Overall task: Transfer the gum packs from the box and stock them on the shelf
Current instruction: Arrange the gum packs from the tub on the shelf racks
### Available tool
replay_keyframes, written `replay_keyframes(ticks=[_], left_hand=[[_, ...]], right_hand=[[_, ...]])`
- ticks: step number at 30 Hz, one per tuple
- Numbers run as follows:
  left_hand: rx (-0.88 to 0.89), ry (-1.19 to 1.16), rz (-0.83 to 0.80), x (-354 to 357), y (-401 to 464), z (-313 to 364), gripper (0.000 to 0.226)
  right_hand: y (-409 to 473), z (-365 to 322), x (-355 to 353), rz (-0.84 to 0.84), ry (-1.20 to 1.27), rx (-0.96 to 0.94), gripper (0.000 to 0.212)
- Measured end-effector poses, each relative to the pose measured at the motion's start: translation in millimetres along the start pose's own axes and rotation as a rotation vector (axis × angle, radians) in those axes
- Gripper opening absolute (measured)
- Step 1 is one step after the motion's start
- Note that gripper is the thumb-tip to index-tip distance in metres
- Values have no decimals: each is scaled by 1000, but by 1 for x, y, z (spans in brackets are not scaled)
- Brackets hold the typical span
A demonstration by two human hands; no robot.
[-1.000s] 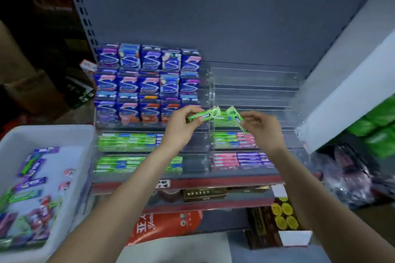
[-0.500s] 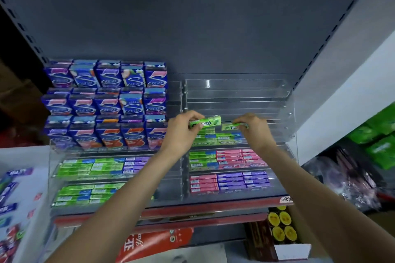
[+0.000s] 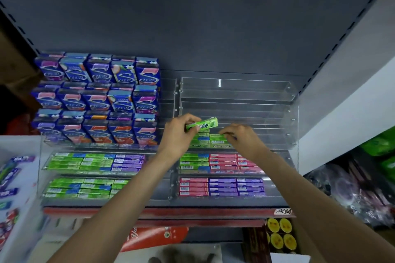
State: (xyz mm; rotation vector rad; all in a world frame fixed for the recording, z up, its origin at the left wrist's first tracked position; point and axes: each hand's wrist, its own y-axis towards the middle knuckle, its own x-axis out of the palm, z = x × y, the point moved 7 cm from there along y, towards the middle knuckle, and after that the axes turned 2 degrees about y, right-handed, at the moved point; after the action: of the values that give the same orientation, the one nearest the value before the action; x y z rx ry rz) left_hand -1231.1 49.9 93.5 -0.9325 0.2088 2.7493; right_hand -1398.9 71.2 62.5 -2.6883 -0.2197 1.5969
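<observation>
Both hands have dropped a little toward the clear rack since half a second ago, and the right hand (image 3: pixel 240 138) now presses down on the green packs (image 3: pixel 210 141) in the third tier of the rack's right half. Its fingers curl over the top of that row; whether they grip a pack or merely touch it cannot be told. The left hand (image 3: pixel 178 134) holds one green gum pack (image 3: pixel 203 125) by its left end, pinched between thumb and fingers, the pack lying level just above the same row and free of it.

The clear rack (image 3: pixel 277 100) stands on the shelf (image 3: pixel 192 212) against the back panel; its upper right tiers show only bare plastic. Below the hands lie rows of green, pink and purple packs (image 3: pixel 222 187). The left half carries green and purple rows at the front and blue boxes (image 3: pixel 96 100) stacked in three tiers behind. At the left edge of the view the white box (image 3: pixel 19 220) holds loose packs.
</observation>
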Motion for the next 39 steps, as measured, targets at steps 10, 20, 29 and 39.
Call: replay_keyframes(ticks=[10,20,29,39], left_hand=[[-79,4,85,2,-14,-2,23],[3,16,-25,27,-8,27,21],[133,571,-97,46,-11,20,40],[167,753,-209,58,-18,5,44]], right_hand=[[1,9,0,-6,-44,-26,27],[-15,7,-38,124,478,-75,28],[-27,59,-56,387,435,98,16],[-25,51,-22,375,178,42,21]])
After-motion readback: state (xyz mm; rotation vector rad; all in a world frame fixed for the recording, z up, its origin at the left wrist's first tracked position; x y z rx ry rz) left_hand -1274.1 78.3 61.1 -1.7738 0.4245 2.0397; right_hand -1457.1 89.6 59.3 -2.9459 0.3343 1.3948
